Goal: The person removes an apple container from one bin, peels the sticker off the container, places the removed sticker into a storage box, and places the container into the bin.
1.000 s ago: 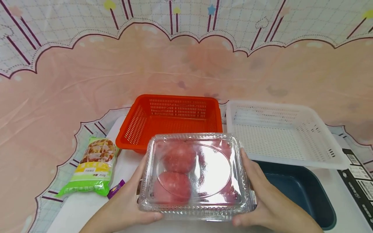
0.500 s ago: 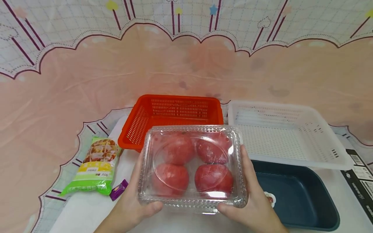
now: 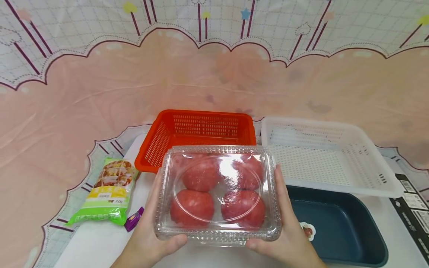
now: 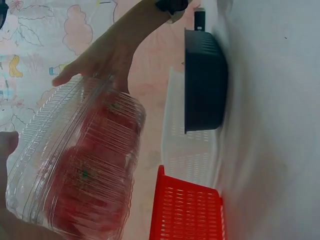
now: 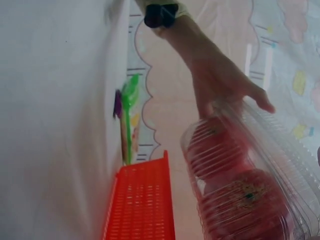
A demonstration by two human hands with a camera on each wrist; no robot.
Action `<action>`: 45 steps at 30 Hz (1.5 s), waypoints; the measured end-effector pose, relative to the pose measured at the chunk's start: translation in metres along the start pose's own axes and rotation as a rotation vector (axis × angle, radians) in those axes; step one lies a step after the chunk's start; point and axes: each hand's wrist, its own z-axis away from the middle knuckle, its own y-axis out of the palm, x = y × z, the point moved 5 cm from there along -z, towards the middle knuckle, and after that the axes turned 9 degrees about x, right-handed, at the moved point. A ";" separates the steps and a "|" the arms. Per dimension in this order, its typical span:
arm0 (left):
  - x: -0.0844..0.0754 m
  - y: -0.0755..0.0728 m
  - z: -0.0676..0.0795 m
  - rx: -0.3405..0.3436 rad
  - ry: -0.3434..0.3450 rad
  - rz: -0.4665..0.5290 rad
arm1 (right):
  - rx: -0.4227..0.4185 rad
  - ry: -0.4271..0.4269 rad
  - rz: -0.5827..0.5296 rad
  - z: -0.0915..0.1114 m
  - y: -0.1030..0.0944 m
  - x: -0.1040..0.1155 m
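Both hands hold a clear plastic clamshell box (image 3: 218, 230) in the air at the front middle. Several round red tomatoes (image 3: 192, 207) show through its lid; green stem spots are visible on them in the wrist views. My left hand (image 3: 149, 229) grips the left side, thumb over the near edge. On the opposite side my right hand (image 3: 285, 232) grips it the same way. Ribbed walls of the box (image 4: 95, 165) face the left wrist camera, and the lid seems closed. Fingers underneath are hidden in the head view.
Behind the box stands a red basket (image 3: 201, 140), with a white basket (image 3: 311, 160) to its right. A dark blue tray (image 3: 348, 227) bears a small round sticker-like piece (image 3: 307, 230). At left lie a green-yellow food bag (image 3: 108, 190) and a purple packet (image 3: 134, 219).
Over the last second the box moved slightly up and left, and its tilt shifted, so the glare on the lid shrank and more tomatoes show. Both hands keep their hold.
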 end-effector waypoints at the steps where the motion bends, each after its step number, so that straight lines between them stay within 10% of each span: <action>1: -0.001 -0.001 0.001 -0.011 -0.013 -0.004 | -0.006 0.005 0.001 0.000 0.001 -0.001; 8: -0.001 0.000 0.003 -0.055 -0.122 -0.024 | -0.059 0.074 0.001 0.002 0.004 -0.002; 45: -0.006 -0.006 0.005 -0.039 -0.153 -0.153 | -0.039 0.191 0.044 0.002 0.006 -0.006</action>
